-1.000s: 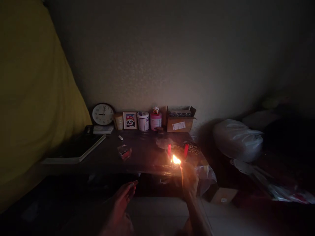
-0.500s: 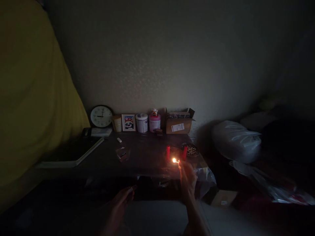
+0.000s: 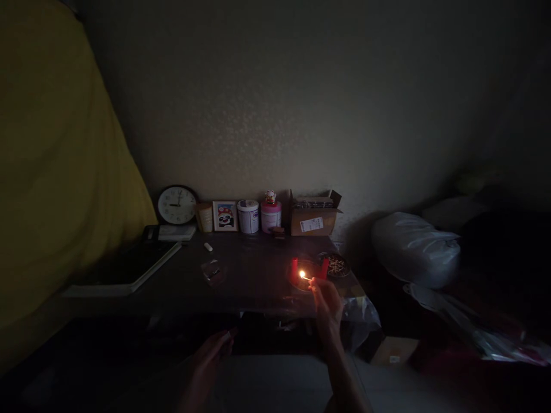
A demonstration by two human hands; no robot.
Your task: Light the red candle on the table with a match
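Pinched in the fingertips of my right hand (image 3: 328, 301) is a burning match (image 3: 306, 277), its flame pointing left. The flame is between two short red candles, the left candle (image 3: 294, 268) upright and the right candle (image 3: 324, 268) close behind my fingers. Both stand at a round, clear dish (image 3: 297, 285); I see no flame on either. Low in front of the table, my left hand (image 3: 212, 349) is closed around a small, dark, flat thing too dim to make out. Right of the candles lies a round dish (image 3: 346, 272) full of matchsticks.
The dark table (image 3: 253, 269) bears a clock (image 3: 177, 205), a cup (image 3: 205, 217), a panda picture (image 3: 225, 217), two tubs (image 3: 248, 217) and an open carton (image 3: 313, 222) along the wall. A big book (image 3: 129, 267) lies left; a white bag (image 3: 415, 246) sits right.
My right hand has moved the burning match slightly up and left, and the flame looks smaller and dimmer. My left hand has sunk slightly and sits in deeper shadow.
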